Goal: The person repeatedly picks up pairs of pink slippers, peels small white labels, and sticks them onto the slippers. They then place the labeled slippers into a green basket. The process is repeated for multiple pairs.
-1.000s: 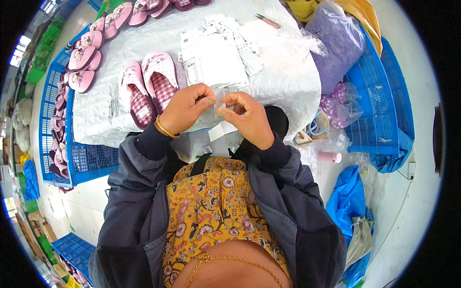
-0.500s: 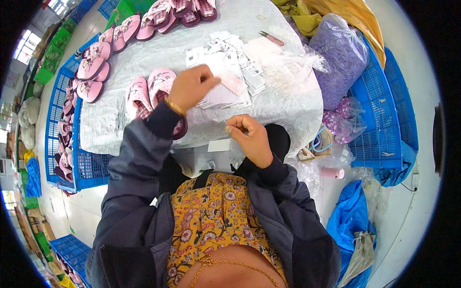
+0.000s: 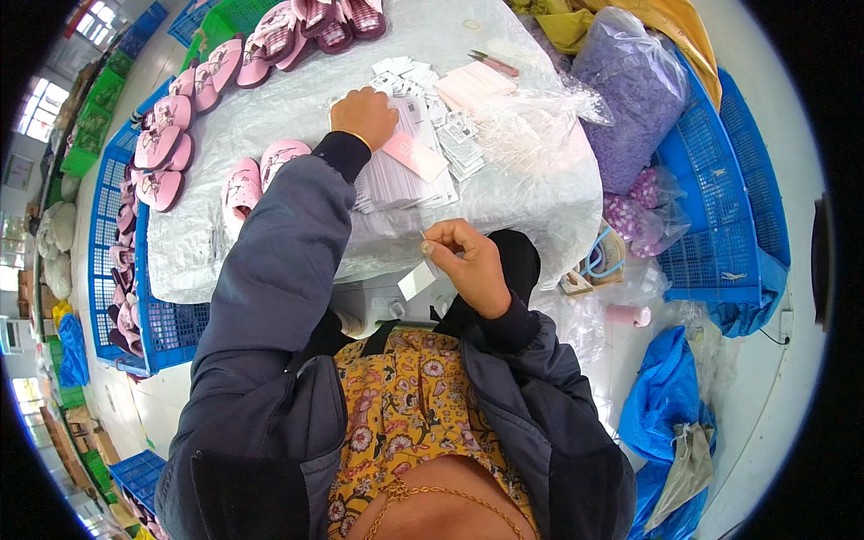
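My left hand (image 3: 364, 119) is at the far left edge of a pile of white printed tags (image 3: 396, 184) on the table. Its fingers are curled down and their tips are hidden, so I cannot make out what is in them. Closer to me, my right hand (image 3: 470, 265) pinches a small white tag (image 3: 418, 281), which hangs tilted below the fingers at the table's near edge. A pink card (image 3: 415, 157) lies on the pile. Left of it is a pair of pink slippers (image 3: 241, 187), partly covered by my left sleeve.
More pink slippers (image 3: 160, 148) line the left and far sides of the plastic-covered table (image 3: 193, 261). Small scissors or snips (image 3: 494, 63) lie at the back beside a clear plastic bag (image 3: 531, 130). Blue crates (image 3: 171, 328) stand left and right, with a purple-filled bag (image 3: 625, 99) at right.
My left hand has moved away from me, from above the slippers to the far left of the tag pile. The tag in my right hand has turned to a steeper tilt.
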Action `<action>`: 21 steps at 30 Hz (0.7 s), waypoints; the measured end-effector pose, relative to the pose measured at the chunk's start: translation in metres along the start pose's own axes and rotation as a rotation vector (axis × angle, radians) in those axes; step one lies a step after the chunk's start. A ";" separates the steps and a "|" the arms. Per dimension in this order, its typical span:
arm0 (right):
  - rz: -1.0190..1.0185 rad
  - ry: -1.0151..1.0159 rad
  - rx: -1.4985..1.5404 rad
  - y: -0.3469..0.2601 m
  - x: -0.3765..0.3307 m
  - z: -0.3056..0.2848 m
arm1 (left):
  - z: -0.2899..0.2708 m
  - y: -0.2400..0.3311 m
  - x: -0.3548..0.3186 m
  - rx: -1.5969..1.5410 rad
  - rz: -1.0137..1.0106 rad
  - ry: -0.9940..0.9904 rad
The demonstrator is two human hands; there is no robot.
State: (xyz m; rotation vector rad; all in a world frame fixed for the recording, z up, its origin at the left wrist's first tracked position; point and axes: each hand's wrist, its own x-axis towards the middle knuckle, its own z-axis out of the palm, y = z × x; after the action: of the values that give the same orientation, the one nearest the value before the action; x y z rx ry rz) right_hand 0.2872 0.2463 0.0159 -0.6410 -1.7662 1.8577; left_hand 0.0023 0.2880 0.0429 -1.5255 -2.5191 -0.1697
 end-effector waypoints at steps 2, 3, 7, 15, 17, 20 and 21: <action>-0.037 0.008 -0.007 -0.002 0.000 0.003 | 0.003 -0.003 0.001 0.051 0.032 -0.015; -0.054 0.016 -0.011 -0.004 -0.001 0.003 | 0.001 -0.004 0.000 0.073 0.051 0.006; -0.085 0.068 -0.041 -0.011 0.001 0.002 | -0.018 -0.012 -0.012 0.056 0.099 0.123; -0.113 0.131 0.014 -0.045 0.022 0.015 | -0.080 -0.001 -0.112 -0.513 0.270 0.096; -0.093 0.124 0.050 -0.048 0.026 0.021 | -0.089 0.007 -0.130 -0.559 0.269 0.090; -0.093 0.131 0.058 -0.050 0.025 0.027 | -0.093 0.013 -0.150 -0.594 0.292 0.101; -0.094 0.124 0.068 -0.047 0.025 0.029 | -0.093 0.015 -0.154 -0.602 0.299 0.116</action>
State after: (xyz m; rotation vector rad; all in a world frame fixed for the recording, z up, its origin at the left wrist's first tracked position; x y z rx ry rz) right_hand 0.2510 0.2420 0.0646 -0.6222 -1.6190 1.7682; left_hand 0.0943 0.1437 0.0996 -2.0003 -2.2164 -1.0087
